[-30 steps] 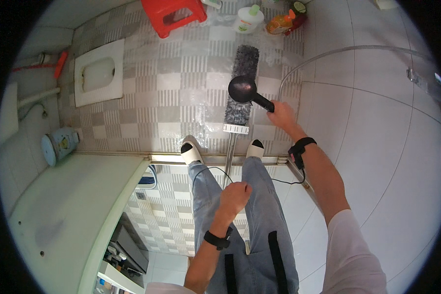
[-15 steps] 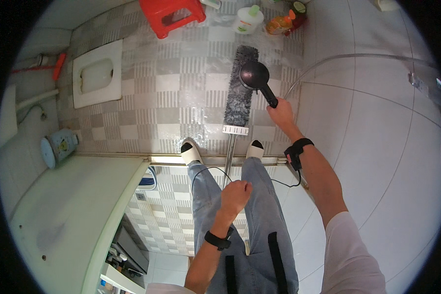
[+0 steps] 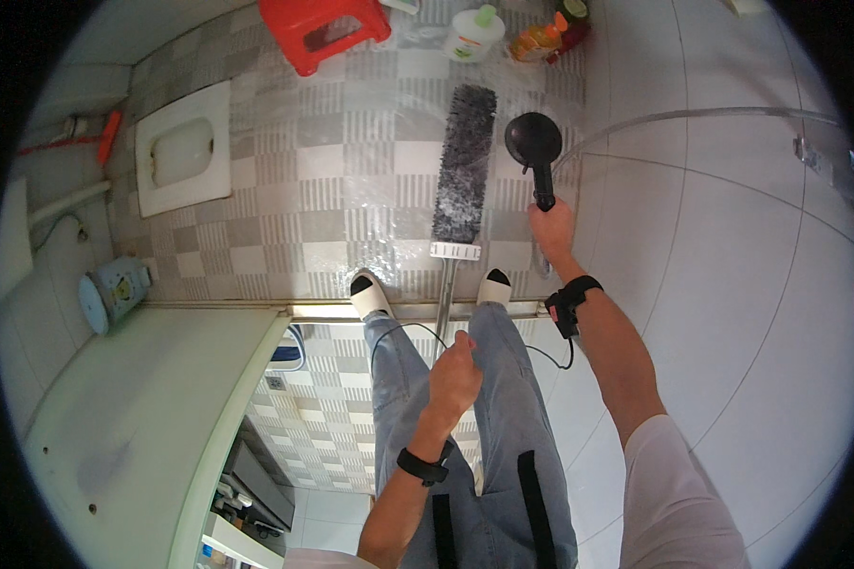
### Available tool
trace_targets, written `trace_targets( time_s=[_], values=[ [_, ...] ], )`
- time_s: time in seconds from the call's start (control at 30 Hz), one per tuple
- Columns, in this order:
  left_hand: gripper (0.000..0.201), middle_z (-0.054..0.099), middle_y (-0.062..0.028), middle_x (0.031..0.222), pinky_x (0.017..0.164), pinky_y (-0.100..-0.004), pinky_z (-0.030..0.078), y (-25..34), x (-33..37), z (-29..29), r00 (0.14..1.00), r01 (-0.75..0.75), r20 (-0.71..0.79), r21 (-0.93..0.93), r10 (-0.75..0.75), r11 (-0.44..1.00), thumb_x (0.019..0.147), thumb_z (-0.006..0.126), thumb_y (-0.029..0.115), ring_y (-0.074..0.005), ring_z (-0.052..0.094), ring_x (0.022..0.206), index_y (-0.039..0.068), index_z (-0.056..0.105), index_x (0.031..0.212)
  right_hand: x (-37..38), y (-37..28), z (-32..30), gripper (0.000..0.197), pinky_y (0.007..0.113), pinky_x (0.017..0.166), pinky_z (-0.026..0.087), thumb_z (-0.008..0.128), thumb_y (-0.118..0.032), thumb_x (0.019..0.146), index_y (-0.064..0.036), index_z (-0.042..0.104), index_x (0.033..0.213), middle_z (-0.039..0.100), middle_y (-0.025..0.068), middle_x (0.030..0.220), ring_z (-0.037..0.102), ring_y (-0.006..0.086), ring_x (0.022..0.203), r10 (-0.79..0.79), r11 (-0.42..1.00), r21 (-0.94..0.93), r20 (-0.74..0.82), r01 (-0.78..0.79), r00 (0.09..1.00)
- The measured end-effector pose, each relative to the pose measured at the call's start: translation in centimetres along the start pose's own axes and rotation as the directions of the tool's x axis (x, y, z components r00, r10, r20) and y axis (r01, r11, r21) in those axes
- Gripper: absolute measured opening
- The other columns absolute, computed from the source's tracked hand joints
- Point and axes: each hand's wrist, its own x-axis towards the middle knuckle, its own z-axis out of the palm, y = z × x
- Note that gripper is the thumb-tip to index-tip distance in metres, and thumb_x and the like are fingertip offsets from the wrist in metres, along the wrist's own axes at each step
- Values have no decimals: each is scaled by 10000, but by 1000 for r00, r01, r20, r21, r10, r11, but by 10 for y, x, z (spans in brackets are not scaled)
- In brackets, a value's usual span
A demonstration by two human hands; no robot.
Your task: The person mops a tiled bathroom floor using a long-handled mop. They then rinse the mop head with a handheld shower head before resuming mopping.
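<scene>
My right hand (image 3: 553, 230) is closed round the handle of a black shower head (image 3: 533, 142), held above the tiled floor just right of the mop. A pale hose (image 3: 655, 116) curves from near it toward the right wall. The mop (image 3: 465, 166) has a long grey shaggy head lying on the wet floor, with whitish patches over its near half. Its metal pole (image 3: 444, 299) runs back between my feet to my left hand (image 3: 455, 375), whose fingers are wrapped round it. The upper end of the pole is hidden by that hand.
A red stool (image 3: 304, 43), a white bottle with a green cap (image 3: 474, 35) and an orange bottle (image 3: 535, 43) stand at the far side. A squat toilet (image 3: 184, 149) is at left. A raised sill (image 3: 327, 311) crosses at my feet, beside a pale door (image 3: 161, 398).
My right hand has moved the shower head to the right, off the mop head, and turned it more upright in view. The mop has barely shifted; my left hand keeps its hold.
</scene>
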Motion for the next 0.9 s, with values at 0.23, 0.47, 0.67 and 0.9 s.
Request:
trace_targets(
  time_s=[0.23,0.47,0.67,0.9],
  values=[
    [158,601,-199,705,593,-472,468,2,4,10,989,141,-43,-3,-141,990,840,479,109,-388,597,704,23,404,949,-1,12,6,192,342,393,400,610,-129,700,36,527,645,513,82,512,509,174,410,63,995,75,27,-65,998],
    [169,618,-181,735,623,-471,478,-7,8,4,988,-25,157,190,-5,981,833,501,174,-372,604,712,14,554,819,-3,26,17,189,379,488,413,599,-123,660,44,523,615,515,108,528,527,204,485,258,964,61,27,-259,966],
    [278,599,-191,696,616,-448,471,-8,6,3,981,-74,192,212,33,974,818,558,239,-368,593,680,-6,617,699,-9,37,23,164,370,419,395,591,-86,680,20,505,587,506,85,521,499,186,437,359,873,354,-1,-335,933],
    [306,634,-174,739,652,-442,501,-6,11,-1,963,-69,270,250,-1,966,856,511,278,-356,617,713,31,656,747,-19,40,21,177,312,319,316,562,-55,720,-27,462,577,430,51,464,410,150,350,585,570,634,133,-522,800]
  ],
)
